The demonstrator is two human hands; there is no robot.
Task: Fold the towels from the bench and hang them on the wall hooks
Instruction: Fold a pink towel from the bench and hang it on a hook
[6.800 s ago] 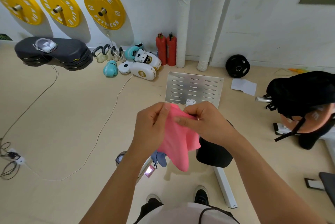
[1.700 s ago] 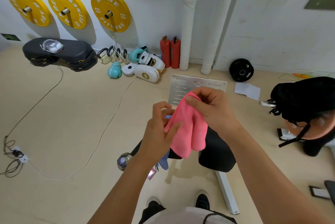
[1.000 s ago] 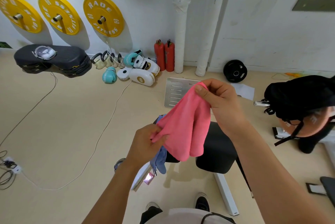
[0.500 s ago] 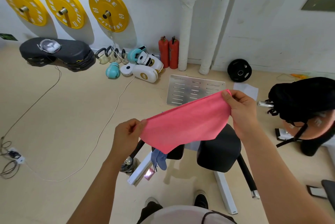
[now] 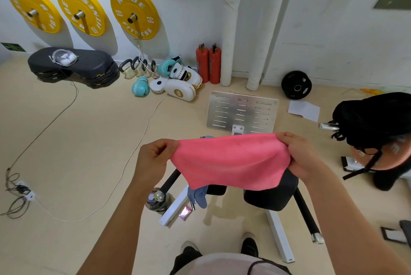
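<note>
Fingers (image 5: 172, 146) of my left hand (image 5: 151, 161) pinch one top corner of the pink towel (image 5: 229, 161), and my right hand (image 5: 300, 156) grips the other, so both are closed on cloth. Half a second back the towel ran at a slant; now its top edge sits level and stretched, hanging in the air above the desk (image 5: 271, 196). I judge it is opened flat for a first fold (nothing is folded yet). A blue towel (image 5: 198, 196) waits draped on the desk below. I cannot make out the wall hooks from here.
</note>
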